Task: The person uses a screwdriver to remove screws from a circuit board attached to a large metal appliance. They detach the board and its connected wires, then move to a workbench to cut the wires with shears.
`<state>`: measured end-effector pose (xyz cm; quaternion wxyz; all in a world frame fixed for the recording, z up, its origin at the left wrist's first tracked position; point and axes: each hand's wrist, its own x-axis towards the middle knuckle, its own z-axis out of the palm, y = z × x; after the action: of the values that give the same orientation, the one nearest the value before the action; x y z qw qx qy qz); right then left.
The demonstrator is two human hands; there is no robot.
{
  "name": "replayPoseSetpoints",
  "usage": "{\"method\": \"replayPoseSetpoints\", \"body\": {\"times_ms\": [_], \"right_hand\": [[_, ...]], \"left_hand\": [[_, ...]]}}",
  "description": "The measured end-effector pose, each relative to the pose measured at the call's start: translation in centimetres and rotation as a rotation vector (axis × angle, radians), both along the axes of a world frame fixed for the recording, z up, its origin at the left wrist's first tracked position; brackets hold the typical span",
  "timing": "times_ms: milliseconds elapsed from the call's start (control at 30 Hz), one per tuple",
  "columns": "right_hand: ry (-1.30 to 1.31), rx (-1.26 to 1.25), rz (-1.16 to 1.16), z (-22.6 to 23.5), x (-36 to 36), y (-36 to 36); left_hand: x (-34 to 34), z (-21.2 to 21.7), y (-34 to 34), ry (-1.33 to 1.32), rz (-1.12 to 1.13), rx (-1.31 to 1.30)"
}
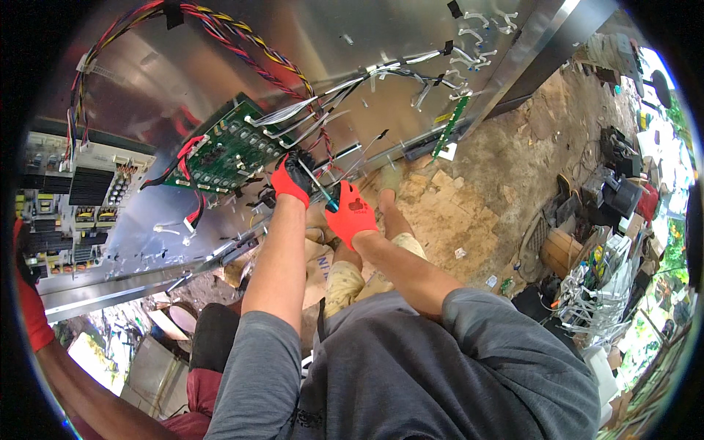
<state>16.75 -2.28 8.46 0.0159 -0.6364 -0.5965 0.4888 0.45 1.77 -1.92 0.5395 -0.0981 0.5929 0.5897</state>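
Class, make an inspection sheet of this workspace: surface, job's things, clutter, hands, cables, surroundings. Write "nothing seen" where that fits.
Surface: metal panel, shiny, with scattered marks.
Job's things: screwdriver with a teal handle; green board against the panel; pale boards at left.
Clutter: mixed scrap at right, including a white tangle.
Hands: both gloved red and black. Right hand grips the screwdriver; left hand is by the board's lower right corner, its exact grip unclear.
Cables: multicoloured bundle arching at the top; white cables running from the green board.
Surroundings: brown floor; another person's gloved hand at far left.
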Motion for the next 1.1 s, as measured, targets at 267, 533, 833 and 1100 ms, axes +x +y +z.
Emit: {"method": "replayPoseSetpoints", "body": {"times_ms": [267, 533, 833, 1100], "right_hand": [[0.076, -0.018, 0.079, 0.2, 4.4, -0.7], [0.028, -0.273, 0.015, 0.6, 10.7, -2.1], [-0.005, -0.27, -0.028, -2.3, 14.5, -4.1], [0.093, -0.305, -0.035, -3.1, 16.0, -2.7]], "left_hand": [[-0.7, -1.9, -0.5, -0.084, 0.134, 0.058], [0.8, -3.8, 1.6, -0.011, 0.316, -0.039], [-3.8, -11.9, -1.5, 1.637, -1.253, -0.412], [-0.2, -10.5, -1.3, 1.962, -1.52, -0.542]]}}
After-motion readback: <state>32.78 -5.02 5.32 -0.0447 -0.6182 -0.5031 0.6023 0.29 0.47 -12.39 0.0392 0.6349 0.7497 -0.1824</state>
